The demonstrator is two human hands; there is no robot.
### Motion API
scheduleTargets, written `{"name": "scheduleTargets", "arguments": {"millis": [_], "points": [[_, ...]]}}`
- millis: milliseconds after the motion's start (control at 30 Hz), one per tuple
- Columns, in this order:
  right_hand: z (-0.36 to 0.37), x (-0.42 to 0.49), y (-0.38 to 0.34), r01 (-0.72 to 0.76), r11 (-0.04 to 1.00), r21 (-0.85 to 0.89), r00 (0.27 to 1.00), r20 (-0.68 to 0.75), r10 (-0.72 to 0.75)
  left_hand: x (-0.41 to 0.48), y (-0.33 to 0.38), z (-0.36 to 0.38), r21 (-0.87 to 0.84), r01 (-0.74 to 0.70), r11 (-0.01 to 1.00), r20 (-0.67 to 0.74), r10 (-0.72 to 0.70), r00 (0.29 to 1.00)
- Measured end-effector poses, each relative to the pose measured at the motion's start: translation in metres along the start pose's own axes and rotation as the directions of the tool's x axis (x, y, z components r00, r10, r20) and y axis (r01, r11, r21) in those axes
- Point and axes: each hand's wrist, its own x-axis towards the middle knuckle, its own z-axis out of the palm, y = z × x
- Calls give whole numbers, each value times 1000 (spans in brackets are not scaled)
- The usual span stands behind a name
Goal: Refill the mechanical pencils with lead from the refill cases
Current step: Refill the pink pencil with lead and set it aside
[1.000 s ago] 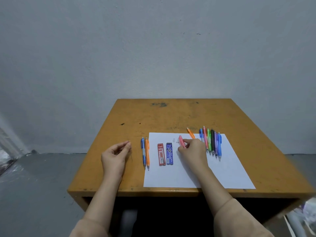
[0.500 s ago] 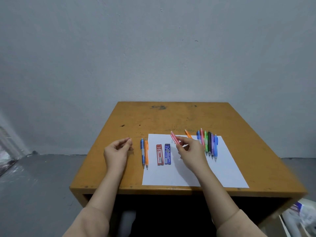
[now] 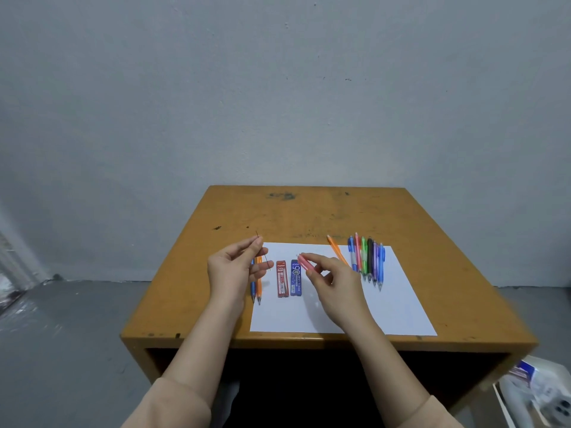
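Note:
My left hand (image 3: 233, 268) pinches a thin stick of lead (image 3: 258, 237) between thumb and forefinger, raised over the table's left side. My right hand (image 3: 332, 281) grips a pink mechanical pencil (image 3: 304, 261), its end pointing up and left toward the lead. On the white paper (image 3: 340, 313) lie a red refill case (image 3: 282, 278) and a blue refill case (image 3: 295, 277), side by side. A blue pencil (image 3: 253, 290) and an orange pencil (image 3: 259, 285) lie left of them, partly hidden by my left hand.
An orange pencil (image 3: 335, 249) lies slanted at the paper's far edge. Several coloured pencils (image 3: 367, 261) lie in a row on the right of the paper. The wooden table (image 3: 309, 211) stands against a grey wall. A white bag (image 3: 537, 393) sits on the floor at lower right.
My right hand lifted the pink pencil off the paper and carried it left. My left hand rose from the table with the lead and moved right toward the pencil.

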Motion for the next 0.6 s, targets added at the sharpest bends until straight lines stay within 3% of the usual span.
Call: {"name": "scheduleTargets", "arguments": {"millis": [200,600], "points": [[2,-7,3,6,998,-60,998,66,-2,-10,5,11,-27,39,999,48,-38,998],[3,-10,-1,2,999,-37,999,41,-1,-16,8,22,-112,26,993,44,-21,999]]}}
